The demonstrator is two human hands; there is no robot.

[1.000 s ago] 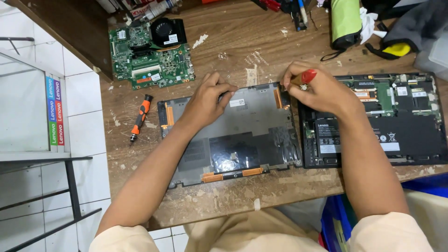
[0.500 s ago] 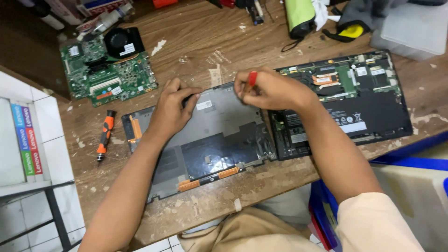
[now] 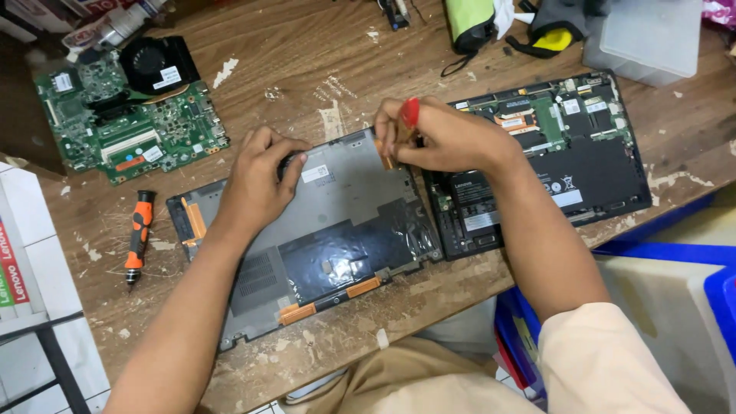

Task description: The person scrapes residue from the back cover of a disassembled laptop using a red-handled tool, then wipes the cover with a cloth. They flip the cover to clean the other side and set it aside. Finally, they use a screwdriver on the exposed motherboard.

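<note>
Head view: green motherboard (image 3: pixel 126 115) and orange screwdriver (image 3: pixel 138 236) flank grey cover (image 3: pixel 337 222).

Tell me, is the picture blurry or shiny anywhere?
In the head view, the shot is mostly sharp. The left hand and right hand look clear, with the red-handled tool only slightly soft. Soft light gleams on the plastic film of the grey laptop cover. The hands cast faint shadows on it. The wooden table edges bend a little, like a wide lens.
</note>
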